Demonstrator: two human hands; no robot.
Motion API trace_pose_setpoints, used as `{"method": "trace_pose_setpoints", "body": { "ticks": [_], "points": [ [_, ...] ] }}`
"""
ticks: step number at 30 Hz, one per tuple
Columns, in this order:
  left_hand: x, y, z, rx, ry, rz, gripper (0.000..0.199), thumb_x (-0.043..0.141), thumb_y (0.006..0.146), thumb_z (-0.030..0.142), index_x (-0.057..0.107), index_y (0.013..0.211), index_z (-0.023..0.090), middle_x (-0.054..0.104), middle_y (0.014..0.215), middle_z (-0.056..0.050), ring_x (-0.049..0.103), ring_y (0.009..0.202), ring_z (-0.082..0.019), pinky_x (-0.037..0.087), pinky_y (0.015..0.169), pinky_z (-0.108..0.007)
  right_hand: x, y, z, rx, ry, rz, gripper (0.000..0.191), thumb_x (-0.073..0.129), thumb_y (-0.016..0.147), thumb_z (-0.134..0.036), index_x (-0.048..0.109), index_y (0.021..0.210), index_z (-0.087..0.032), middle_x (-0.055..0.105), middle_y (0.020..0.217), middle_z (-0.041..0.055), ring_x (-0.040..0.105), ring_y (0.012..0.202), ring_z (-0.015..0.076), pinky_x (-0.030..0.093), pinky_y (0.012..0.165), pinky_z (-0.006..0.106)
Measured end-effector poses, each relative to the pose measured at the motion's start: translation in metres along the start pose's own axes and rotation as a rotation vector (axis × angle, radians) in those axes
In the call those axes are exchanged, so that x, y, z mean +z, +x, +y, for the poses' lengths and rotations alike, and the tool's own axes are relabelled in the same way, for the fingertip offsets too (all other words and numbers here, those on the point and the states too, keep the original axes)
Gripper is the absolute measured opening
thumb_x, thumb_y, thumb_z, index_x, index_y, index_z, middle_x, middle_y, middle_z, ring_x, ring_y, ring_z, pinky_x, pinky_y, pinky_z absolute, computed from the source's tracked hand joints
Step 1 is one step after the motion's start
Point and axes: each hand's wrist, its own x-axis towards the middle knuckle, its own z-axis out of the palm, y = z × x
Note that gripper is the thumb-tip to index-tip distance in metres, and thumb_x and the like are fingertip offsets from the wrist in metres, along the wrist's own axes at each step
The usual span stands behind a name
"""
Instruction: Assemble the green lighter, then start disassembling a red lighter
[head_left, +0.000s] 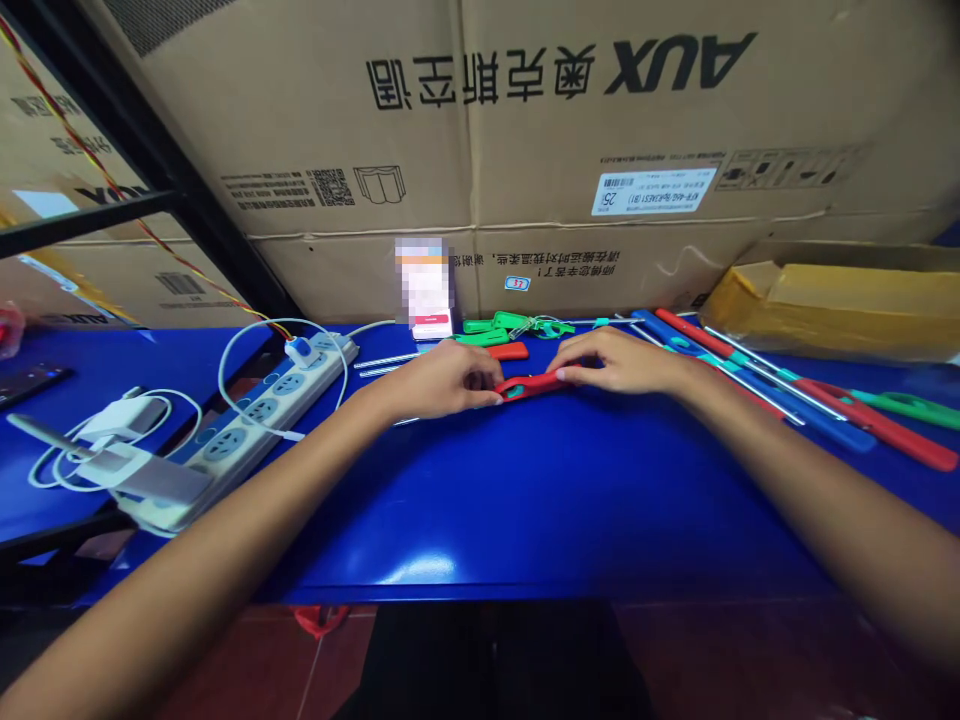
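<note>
A red handle-like piece with a green part showing near its left end is held between both hands over the blue table. My left hand pinches its left end, fingers curled. At its right end, my right hand grips it between thumb and fingers. Just behind the hands lie another red piece and several green pieces. Thin metal rods rest beside my left hand.
A lit phone leans against a large cardboard box. At left are a power strip and a white charger with cables. Red, blue and green lighter-like sticks lie at right, before a yellow-brown carton.
</note>
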Motion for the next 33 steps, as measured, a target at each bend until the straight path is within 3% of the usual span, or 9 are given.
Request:
{"method": "trace_pose_setpoints", "body": {
  "ticks": [3,7,12,15,20,25,28,31,33],
  "points": [
    [0.012,-0.008,0.001,0.065,0.100,0.066,0.015,0.067,0.101,0.028,0.078,0.104,0.019,0.077,0.096,-0.006,0.071,0.083,-0.019,0.053,0.076,-0.031,0.004,0.002,-0.005,-0.067,-0.111,-0.007,0.029,0.056,0.105,-0.037,0.080,0.113,-0.022,0.081,0.116,0.0085,0.074,0.101,0.0254,0.052,0.091,0.041],
    [0.022,-0.014,-0.001,0.080,0.114,0.104,0.015,0.065,0.104,0.027,0.076,0.110,0.018,0.075,0.102,-0.008,0.071,0.092,-0.021,0.055,0.083,-0.035,0.010,0.002,-0.012,-0.049,-0.233,0.007,0.024,0.063,0.099,-0.032,0.078,0.114,-0.023,0.080,0.113,0.0093,0.073,0.103,0.0285,0.053,0.092,0.044],
    [0.018,-0.017,-0.003,0.072,0.111,0.072,0.015,0.064,0.105,0.027,0.075,0.109,0.019,0.075,0.105,-0.007,0.071,0.094,-0.022,0.055,0.086,-0.036,0.017,0.003,-0.015,-0.025,-0.224,-0.005,0.026,0.068,0.093,-0.026,0.075,0.118,-0.025,0.077,0.119,0.0083,0.073,0.104,0.0280,0.054,0.090,0.041],
    [0.013,-0.019,-0.002,0.034,0.126,0.089,0.012,0.063,0.103,0.023,0.073,0.106,0.018,0.074,0.100,-0.006,0.069,0.088,-0.021,0.053,0.081,-0.035,0.019,0.004,-0.016,-0.040,-0.123,0.047,0.026,0.069,0.090,-0.022,0.075,0.114,-0.025,0.079,0.111,0.0056,0.073,0.098,0.0255,0.054,0.088,0.039],
    [0.007,-0.021,0.002,0.045,0.125,0.192,0.010,0.064,0.103,0.027,0.070,0.105,0.019,0.071,0.093,-0.003,0.065,0.080,-0.018,0.048,0.071,-0.031,0.014,0.005,-0.021,-0.081,0.119,0.274,0.014,0.077,0.090,-0.030,0.077,0.103,-0.025,0.078,0.102,0.0033,0.071,0.093,0.0235,0.053,0.089,0.039],
    [0.010,-0.022,0.018,0.057,0.044,0.427,0.025,0.067,0.107,0.038,0.067,0.124,0.020,0.074,0.105,-0.005,0.068,0.086,-0.017,0.053,0.077,-0.031,0.009,0.009,-0.035,-0.045,0.522,0.648,0.025,0.083,0.090,-0.048,0.076,0.101,-0.027,0.076,0.102,0.0036,0.072,0.097,0.0256,0.057,0.089,0.042],
    [0.016,-0.021,0.019,0.054,0.072,0.409,0.023,0.064,0.108,0.034,0.066,0.126,0.019,0.073,0.111,-0.007,0.069,0.096,-0.019,0.056,0.085,-0.033,-0.002,0.007,-0.050,-0.103,0.784,0.875,0.027,0.073,0.097,-0.055,0.069,0.104,-0.029,0.077,0.107,0.0040,0.075,0.104,0.0274,0.061,0.092,0.046],
    [0.022,-0.020,0.012,0.009,0.164,0.333,0.020,0.063,0.107,0.030,0.066,0.123,0.019,0.072,0.117,-0.009,0.068,0.106,-0.025,0.057,0.093,-0.042,-0.018,-0.003,-0.060,-0.191,0.648,1.054,0.022,0.073,0.100,-0.052,0.066,0.110,-0.033,0.074,0.091,0.0007,0.075,0.088,0.0245,0.062,0.089,0.046],
    [0.026,-0.018,0.006,-0.026,0.202,0.289,0.021,0.063,0.107,0.029,0.066,0.124,0.018,0.070,0.121,-0.011,0.067,0.111,-0.028,0.057,0.098,-0.046,-0.022,-0.008,-0.059,-0.120,0.333,1.001,0.024,0.069,0.103,-0.049,0.067,0.123,-0.035,0.076,0.100,0.0031,0.072,0.084,0.0243,0.061,0.083,0.045]
  ]
}}
